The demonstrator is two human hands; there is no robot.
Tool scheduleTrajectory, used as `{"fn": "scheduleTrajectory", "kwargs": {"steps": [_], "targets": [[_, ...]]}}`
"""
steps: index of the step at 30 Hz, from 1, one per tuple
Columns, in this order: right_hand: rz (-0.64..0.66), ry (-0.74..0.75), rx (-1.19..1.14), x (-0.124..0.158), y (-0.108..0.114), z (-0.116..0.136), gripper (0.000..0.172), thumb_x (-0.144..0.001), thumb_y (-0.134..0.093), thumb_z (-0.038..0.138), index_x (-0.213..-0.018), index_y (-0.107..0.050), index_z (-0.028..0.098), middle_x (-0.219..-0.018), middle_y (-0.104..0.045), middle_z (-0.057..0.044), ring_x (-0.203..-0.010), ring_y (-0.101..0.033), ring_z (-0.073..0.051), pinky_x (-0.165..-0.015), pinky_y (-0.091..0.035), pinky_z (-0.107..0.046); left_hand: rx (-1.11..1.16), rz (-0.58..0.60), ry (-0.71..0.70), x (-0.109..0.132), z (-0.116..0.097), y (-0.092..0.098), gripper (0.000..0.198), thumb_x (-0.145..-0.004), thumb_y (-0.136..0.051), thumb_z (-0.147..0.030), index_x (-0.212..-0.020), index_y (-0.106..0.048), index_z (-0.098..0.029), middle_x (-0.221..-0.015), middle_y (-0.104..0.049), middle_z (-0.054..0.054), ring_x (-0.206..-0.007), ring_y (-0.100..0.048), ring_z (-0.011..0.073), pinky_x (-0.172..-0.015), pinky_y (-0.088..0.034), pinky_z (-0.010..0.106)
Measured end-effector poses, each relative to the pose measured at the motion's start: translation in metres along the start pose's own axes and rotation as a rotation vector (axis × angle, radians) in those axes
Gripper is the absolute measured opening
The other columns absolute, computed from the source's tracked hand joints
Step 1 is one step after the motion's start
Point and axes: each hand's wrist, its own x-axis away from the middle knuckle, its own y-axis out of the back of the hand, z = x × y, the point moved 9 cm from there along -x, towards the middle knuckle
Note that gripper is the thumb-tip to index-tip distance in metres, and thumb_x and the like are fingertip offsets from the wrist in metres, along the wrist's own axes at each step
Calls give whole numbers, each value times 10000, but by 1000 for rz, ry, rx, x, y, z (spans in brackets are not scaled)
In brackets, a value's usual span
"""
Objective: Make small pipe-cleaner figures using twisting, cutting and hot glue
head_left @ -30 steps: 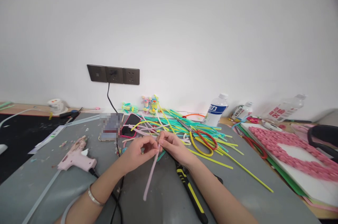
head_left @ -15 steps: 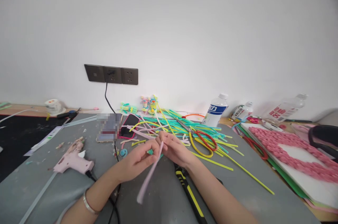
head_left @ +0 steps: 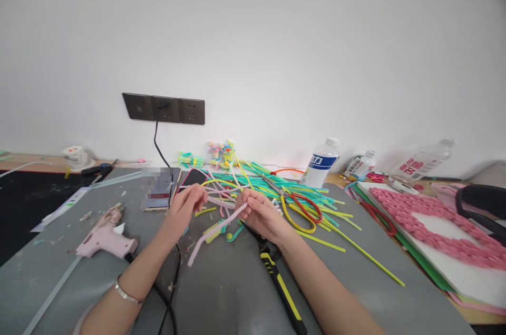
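My right hand (head_left: 259, 214) pinches the upper end of a long pale pink pipe cleaner (head_left: 215, 232), which slants down to the left over the grey mat (head_left: 221, 293). My left hand (head_left: 185, 207) hovers to the left of it, near a phone (head_left: 158, 194), with its fingers curled and pinched at a thin pink piece lying in the pile (head_left: 219, 202). Behind both hands lies a heap of green, yellow and pink pipe cleaners (head_left: 272, 190). Red and yellow scissors (head_left: 298, 208) rest on the heap, right of my right hand.
A pink glue gun (head_left: 105, 237) lies at the left, its cord running toward me. Yellow-black pliers (head_left: 276, 277) lie under my right forearm. Water bottles (head_left: 322, 164) stand at the back, a white board with pink braided work (head_left: 435, 224) at the right, wall sockets (head_left: 164, 108) behind.
My left hand let go of the long pink pipe cleaner and moved left and back toward the pile. The pipe cleaner swung down flatter, held by the right hand alone.
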Motion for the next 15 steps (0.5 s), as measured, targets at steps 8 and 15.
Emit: {"fn": "scheduleTrajectory", "kwargs": {"steps": [8,15], "targets": [[-13,25,29,0,6,0,282,-807,-773,441,-798,-616,207,-678,-480,30,-604,-447,-120,-613,-390,-255,-377,-7,-73,-2,8,-9,157,-851,-584,-336,-896,-592,-186,-849,-623,9,-676,-534,146,-607,-396,247],[12,-52,173,1,-2,-10,304,-811,-778,439,-784,-632,173,-698,-575,25,-597,-494,-96,-620,-401,-239,-125,252,-121,9,-14,-40,247,-927,-534,-336,-809,-667,-164,-843,-657,49,-811,-595,174,-695,-450,257]]}}
